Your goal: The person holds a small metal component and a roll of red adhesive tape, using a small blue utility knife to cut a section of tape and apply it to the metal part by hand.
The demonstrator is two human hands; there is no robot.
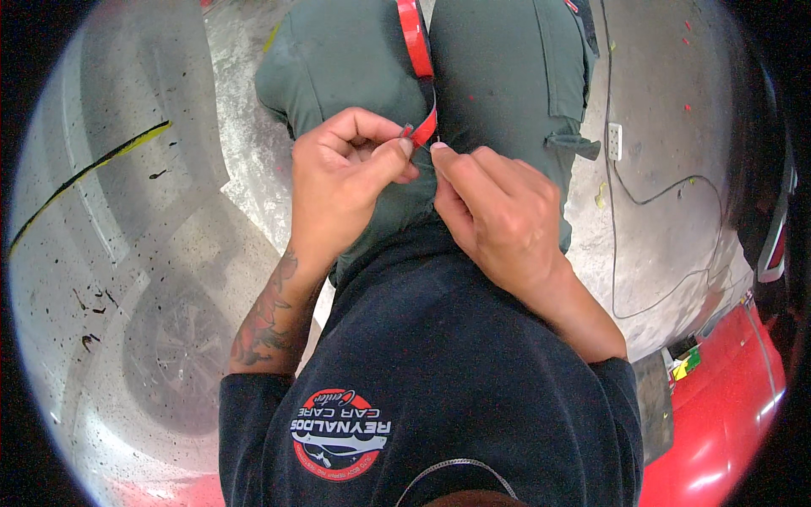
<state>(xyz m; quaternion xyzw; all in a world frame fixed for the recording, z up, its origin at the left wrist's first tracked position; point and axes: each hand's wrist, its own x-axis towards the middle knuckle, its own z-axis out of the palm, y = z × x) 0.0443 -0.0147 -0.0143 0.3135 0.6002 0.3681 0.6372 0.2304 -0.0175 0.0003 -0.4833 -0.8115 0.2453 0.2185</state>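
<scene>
A red strip of tape (425,128), dark on its other face, curls between my hands above my lap. My left hand (346,165) pinches its end between thumb and fingertips. Just to the right, my right hand (498,198) is closed, with thumb and forefinger pressed together beside the strip. Whatever thin piece those fingertips may grip is too small to make out. From the strip, a dark band leads up to a wider red loop of tape (414,42), lying between my thighs on the green trousers (355,59).
On the floor to my right lie a white power strip (615,142) and a black cable (614,245). A glossy red panel (718,422) is at lower right. At left, a black and yellow strip (93,169) crosses a pale, speckled surface (51,296) showing a faint wheel shape.
</scene>
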